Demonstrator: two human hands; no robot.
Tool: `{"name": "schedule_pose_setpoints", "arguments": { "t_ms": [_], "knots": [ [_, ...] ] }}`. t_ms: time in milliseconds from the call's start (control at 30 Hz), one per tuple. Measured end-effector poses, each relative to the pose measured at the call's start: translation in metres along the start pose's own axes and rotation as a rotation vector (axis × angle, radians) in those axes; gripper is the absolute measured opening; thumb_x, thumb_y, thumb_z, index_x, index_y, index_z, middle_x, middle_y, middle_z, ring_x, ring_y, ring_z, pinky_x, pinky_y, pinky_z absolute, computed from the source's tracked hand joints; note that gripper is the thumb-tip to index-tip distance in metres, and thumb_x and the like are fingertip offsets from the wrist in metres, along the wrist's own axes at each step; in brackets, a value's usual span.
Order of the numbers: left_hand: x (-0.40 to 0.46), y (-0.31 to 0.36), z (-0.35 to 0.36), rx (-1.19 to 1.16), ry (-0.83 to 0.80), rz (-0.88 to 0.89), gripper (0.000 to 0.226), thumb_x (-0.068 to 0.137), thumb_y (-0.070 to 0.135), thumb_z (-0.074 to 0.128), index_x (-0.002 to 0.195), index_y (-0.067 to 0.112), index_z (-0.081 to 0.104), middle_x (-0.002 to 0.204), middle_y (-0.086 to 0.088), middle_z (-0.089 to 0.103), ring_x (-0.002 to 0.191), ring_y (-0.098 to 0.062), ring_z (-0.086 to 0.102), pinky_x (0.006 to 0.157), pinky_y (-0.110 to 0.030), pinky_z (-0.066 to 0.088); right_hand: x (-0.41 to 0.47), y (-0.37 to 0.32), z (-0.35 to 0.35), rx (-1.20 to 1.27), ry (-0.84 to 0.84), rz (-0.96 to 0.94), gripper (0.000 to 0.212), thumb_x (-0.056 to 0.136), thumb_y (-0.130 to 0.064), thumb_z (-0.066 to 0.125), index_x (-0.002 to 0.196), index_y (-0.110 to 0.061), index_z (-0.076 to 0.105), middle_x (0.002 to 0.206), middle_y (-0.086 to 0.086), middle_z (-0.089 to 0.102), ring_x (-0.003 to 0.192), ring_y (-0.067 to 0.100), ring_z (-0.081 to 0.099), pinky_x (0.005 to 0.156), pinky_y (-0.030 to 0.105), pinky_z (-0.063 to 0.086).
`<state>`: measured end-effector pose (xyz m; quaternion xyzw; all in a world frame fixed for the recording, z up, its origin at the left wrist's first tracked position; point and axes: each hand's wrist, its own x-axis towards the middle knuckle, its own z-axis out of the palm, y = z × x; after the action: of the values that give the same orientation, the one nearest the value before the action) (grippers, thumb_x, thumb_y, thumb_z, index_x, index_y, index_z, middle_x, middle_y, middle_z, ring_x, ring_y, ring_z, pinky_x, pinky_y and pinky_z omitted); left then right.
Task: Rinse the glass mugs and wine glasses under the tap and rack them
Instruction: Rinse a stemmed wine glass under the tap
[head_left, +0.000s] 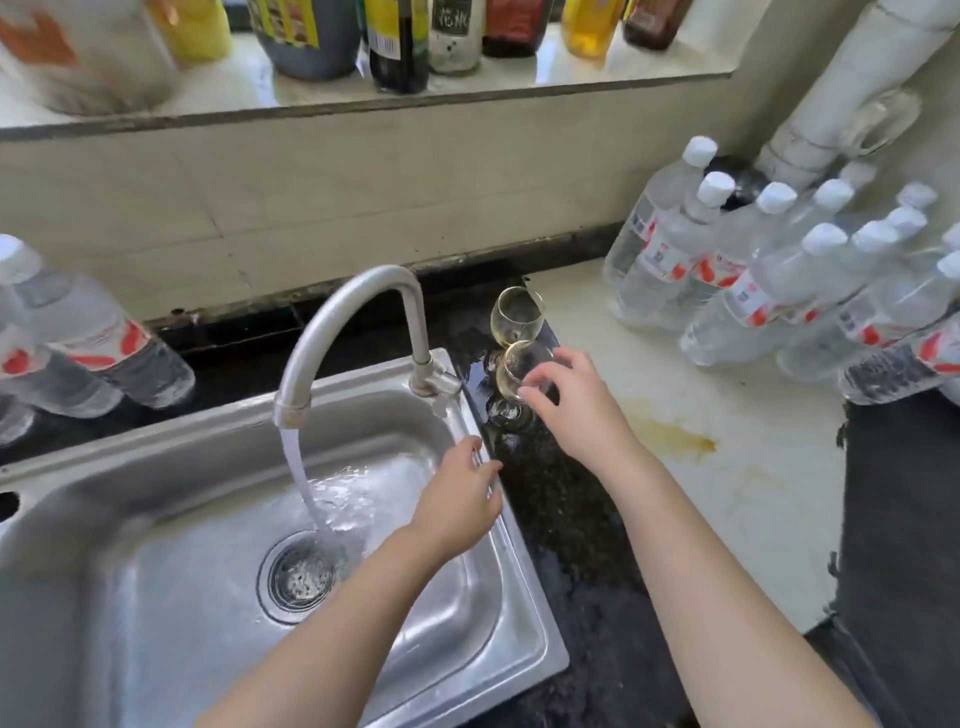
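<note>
Two clear wine glasses stand on the dark wet counter to the right of the tap (358, 332). My right hand (566, 410) pinches the bowl of the nearer wine glass (519, 366) with fingers and thumb. The farther wine glass (517, 312) stands just behind it, untouched. My left hand (457, 499) hovers over the right rim of the steel sink (524, 582), fingers relaxed and holding nothing. Water runs from the tap spout into the sink near the drain (301, 577).
Several water bottles (753, 280) crowd the pale counter at the right, and more bottles (78, 343) stand at the left. A sill above holds sauce and oil bottles (397, 47). A yellow stain (675, 441) marks the pale counter. A white pipe (857, 88) runs up the right corner.
</note>
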<state>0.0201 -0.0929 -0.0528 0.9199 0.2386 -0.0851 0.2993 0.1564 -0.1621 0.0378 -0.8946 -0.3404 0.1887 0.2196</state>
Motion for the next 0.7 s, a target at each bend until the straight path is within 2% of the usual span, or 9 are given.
{"name": "schedule_pose_setpoints", "arguments": {
  "t_ms": [100, 167, 267, 333, 400, 500, 600, 633, 700],
  "knots": [
    [-0.002, 0.001, 0.006, 0.022, -0.001, -0.011, 0.045, 0.097, 0.026, 0.042, 0.141, 0.017, 0.042, 0.155, -0.009, 0.016, 0.143, -0.022, 0.018, 0.11, -0.031, 0.03, 0.0, 0.005, 0.001, 0.022, 0.041, -0.073, 0.021, 0.094, -0.03, 0.055, 0.096, -0.011, 0.065, 0.134, 0.004, 0.045, 0.107, 0.021, 0.055, 0.086, 0.024, 0.035],
    [-0.007, 0.003, 0.001, -0.108, 0.022, -0.037, 0.043, 0.098, 0.027, 0.042, 0.14, 0.018, 0.043, 0.153, -0.007, 0.022, 0.14, -0.02, 0.024, 0.109, -0.029, 0.03, -0.005, 0.001, -0.005, 0.046, 0.056, -0.112, 0.02, 0.093, -0.031, 0.057, 0.092, -0.013, 0.065, 0.126, 0.002, 0.049, 0.1, 0.018, 0.054, 0.084, 0.023, 0.036],
    [-0.027, -0.001, -0.017, -0.436, 0.276, -0.148, 0.038, 0.1, 0.029, 0.041, 0.136, 0.019, 0.046, 0.14, -0.001, 0.044, 0.129, -0.012, 0.04, 0.103, -0.025, 0.033, -0.02, -0.017, -0.009, 0.066, -0.043, -0.178, 0.018, 0.091, -0.035, 0.058, 0.088, -0.018, 0.064, 0.113, -0.003, 0.052, 0.095, 0.013, 0.053, 0.084, 0.027, 0.04],
    [-0.05, -0.005, -0.033, -0.647, 0.489, -0.189, 0.033, 0.1, 0.028, 0.039, 0.131, 0.021, 0.049, 0.128, 0.006, 0.054, 0.117, -0.006, 0.049, 0.093, -0.014, 0.037, -0.033, -0.037, 0.001, 0.11, -0.17, -0.208, 0.02, 0.09, -0.035, 0.059, 0.083, -0.018, 0.065, 0.104, -0.001, 0.059, 0.091, 0.014, 0.058, 0.082, 0.029, 0.046],
    [-0.071, -0.011, -0.045, -0.84, 0.547, -0.228, 0.028, 0.101, 0.029, 0.035, 0.125, 0.027, 0.049, 0.114, 0.013, 0.056, 0.104, -0.003, 0.054, 0.081, -0.006, 0.04, -0.047, -0.063, 0.02, 0.217, -0.316, -0.195, 0.022, 0.09, -0.033, 0.06, 0.084, -0.014, 0.068, 0.092, 0.003, 0.065, 0.084, 0.018, 0.064, 0.079, 0.033, 0.053],
    [-0.088, -0.034, -0.056, -1.064, 0.597, -0.319, 0.031, 0.102, 0.035, 0.032, 0.108, 0.02, 0.058, 0.088, 0.004, 0.061, 0.077, -0.014, 0.058, 0.068, -0.025, 0.048, -0.062, -0.098, 0.056, 0.357, -0.437, -0.173, 0.026, 0.094, -0.03, 0.055, 0.087, -0.008, 0.068, 0.09, -0.005, 0.057, 0.082, 0.019, 0.062, 0.063, 0.033, 0.058],
    [-0.095, -0.064, -0.076, -1.115, 0.636, -0.438, 0.042, 0.102, 0.037, 0.033, 0.081, 0.015, 0.061, 0.063, 0.0, 0.056, 0.048, -0.012, 0.049, 0.046, -0.022, 0.039, -0.068, -0.123, 0.083, 0.33, -0.396, -0.263, 0.024, 0.096, -0.026, 0.051, 0.104, -0.008, 0.066, 0.11, -0.005, 0.047, 0.084, 0.011, 0.056, 0.068, 0.022, 0.048],
    [-0.097, -0.069, -0.083, -1.087, 0.626, -0.463, 0.043, 0.102, 0.037, 0.032, 0.077, 0.014, 0.06, 0.06, -0.001, 0.055, 0.045, -0.01, 0.049, 0.043, -0.018, 0.037, -0.068, -0.128, 0.087, 0.319, -0.372, -0.291, 0.023, 0.096, -0.024, 0.051, 0.103, -0.009, 0.067, 0.103, -0.004, 0.053, 0.076, 0.007, 0.055, 0.07, 0.019, 0.043],
    [-0.101, -0.071, -0.089, -0.988, 0.637, -0.419, 0.042, 0.102, 0.037, 0.031, 0.078, 0.015, 0.057, 0.068, 0.001, 0.057, 0.057, -0.012, 0.054, 0.048, -0.018, 0.04, -0.064, -0.139, 0.089, 0.402, -0.367, -0.222, 0.024, 0.095, -0.024, 0.053, 0.089, -0.007, 0.069, 0.07, -0.004, 0.06, 0.051, 0.002, 0.051, 0.056, 0.018, 0.04]
  ]
}}
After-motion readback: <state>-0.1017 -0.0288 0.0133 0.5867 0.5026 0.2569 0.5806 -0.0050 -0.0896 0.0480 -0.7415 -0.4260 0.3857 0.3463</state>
